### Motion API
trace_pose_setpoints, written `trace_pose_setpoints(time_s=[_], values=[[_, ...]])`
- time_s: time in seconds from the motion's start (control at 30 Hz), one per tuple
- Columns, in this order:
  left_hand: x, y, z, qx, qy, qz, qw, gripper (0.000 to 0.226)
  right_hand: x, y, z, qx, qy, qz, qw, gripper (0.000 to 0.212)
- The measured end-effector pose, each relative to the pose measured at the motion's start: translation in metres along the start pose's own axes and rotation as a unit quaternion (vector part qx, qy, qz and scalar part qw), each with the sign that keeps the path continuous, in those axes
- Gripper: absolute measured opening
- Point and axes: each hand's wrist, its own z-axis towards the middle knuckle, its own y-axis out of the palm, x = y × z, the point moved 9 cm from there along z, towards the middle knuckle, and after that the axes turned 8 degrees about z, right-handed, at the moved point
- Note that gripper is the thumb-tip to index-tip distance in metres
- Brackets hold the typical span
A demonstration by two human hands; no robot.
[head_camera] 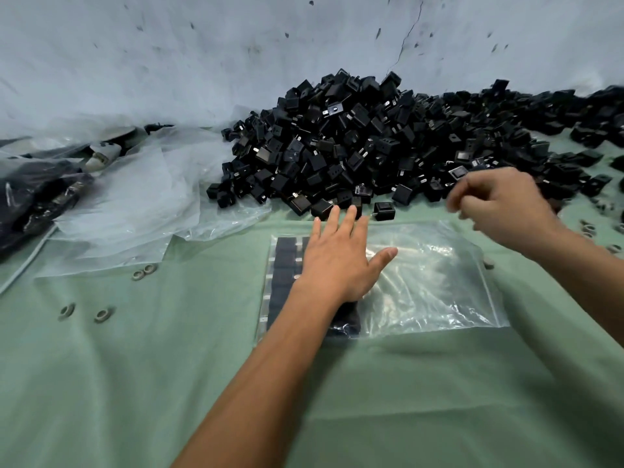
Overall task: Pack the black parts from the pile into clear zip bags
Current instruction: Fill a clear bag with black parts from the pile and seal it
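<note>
A big pile of black parts lies against the wall at the back, spreading to the right. In front of it a clear zip bag lies flat on the green cloth, with rows of black parts packed in its left side. My left hand rests flat on the bag, fingers straight and pointing toward the pile. My right hand hovers above the bag's far right corner at the pile's edge, fingers loosely curled and blurred, with nothing seen in them. One loose black part sits just beyond the bag.
Crumpled clear plastic sheets and a bag of dark items lie at the left. Small grey rings are scattered on the green cloth at left and right. A pale wall closes off the back.
</note>
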Motion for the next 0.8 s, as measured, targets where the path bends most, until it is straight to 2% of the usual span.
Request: trace_pose_setpoints(time_s=[0.07, 0.13, 0.2, 0.27, 0.33, 0.4, 0.5, 0.6, 0.67, 0.73, 0.8], values=[[-0.001, 0.007, -0.002, -0.010, -0.011, 0.008, 1.000, 0.090, -0.029, 0.028, 0.014, -0.047, -0.082, -0.082, 0.992, 0.029], [0.000, 0.014, -0.002, -0.019, -0.017, 0.019, 0.999, 0.091, -0.037, 0.069, 0.026, -0.145, -0.134, -0.179, 0.964, 0.030], [0.001, 0.018, -0.003, -0.019, -0.017, 0.029, 0.999, 0.091, -0.025, 0.107, 0.032, -0.251, -0.124, -0.250, 0.927, 0.042], [0.001, 0.019, -0.002, -0.012, -0.018, 0.030, 0.999, 0.089, -0.011, 0.129, 0.035, -0.296, -0.098, -0.291, 0.905, 0.051], [0.000, 0.019, -0.002, -0.006, -0.020, 0.026, 0.999, 0.089, -0.004, 0.135, 0.036, -0.284, -0.078, -0.290, 0.910, 0.052], [0.000, 0.019, -0.003, -0.003, -0.021, 0.026, 0.999, 0.089, -0.004, 0.128, 0.037, -0.243, -0.072, -0.264, 0.931, 0.044], [0.001, 0.017, -0.004, -0.003, -0.018, 0.027, 0.999, 0.090, -0.006, 0.094, 0.035, -0.154, -0.055, -0.200, 0.966, 0.027], [0.000, 0.014, -0.007, -0.011, -0.016, 0.014, 1.000, 0.092, 0.006, 0.042, 0.023, -0.058, 0.000, -0.105, 0.993, 0.025], [0.003, 0.006, -0.008, 0.004, -0.023, 0.007, 1.000, 0.094, 0.020, 0.006, 0.007, 0.011, 0.039, -0.063, 0.997, 0.028], [0.019, -0.009, -0.004, 0.050, -0.007, 0.011, 0.999, 0.089, 0.036, -0.015, -0.013, 0.027, 0.080, -0.025, 0.996, 0.027], [0.052, -0.025, 0.004, 0.094, 0.060, 0.008, 0.994, 0.065, 0.051, -0.016, -0.035, -0.016, 0.130, 0.040, 0.991, 0.025]])
